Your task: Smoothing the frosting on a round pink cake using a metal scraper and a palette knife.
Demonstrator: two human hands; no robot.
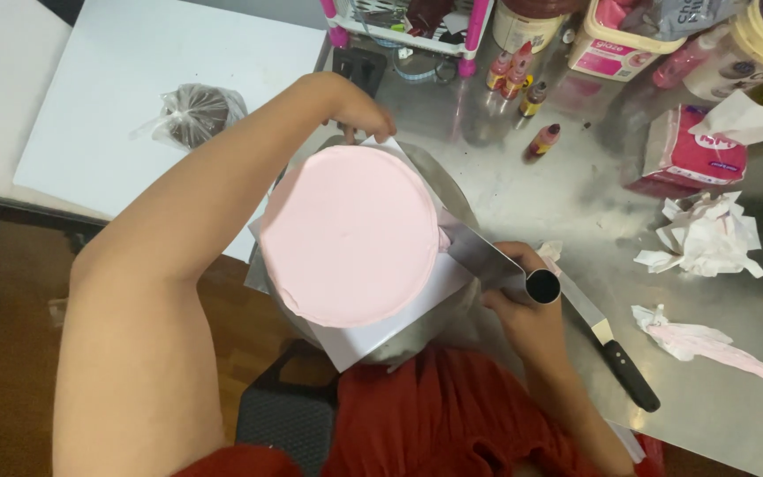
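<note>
A round cake [351, 234] covered in smooth pink icing sits on a white square board [381, 331], which rests on a metal turntable [443, 181] at the near edge of a steel table [576, 203]. The right hand [523, 309] is closed around the tube handle of a metal scraper [479, 252], whose flat blade stands against the cake's right side with a little pink icing on it. The left hand [359, 110] reaches over the far side of the cake, fingers curled at the far corner of the board; how firmly it grips cannot be told. Just right of the scraper a knife [611, 344] with a black handle lies on the table. Further right lie crumpled white tissues [704, 234] and a limp piping bag [717, 344] smeared with pink. Small bottles of food colouring [523, 84] stand and lie behind the cake, with tubs and jars [620, 40] of ingredients at the back edge. To the left, on a white board [134, 79], sits a dark lump in a clear plastic bag [196, 110].
</note>
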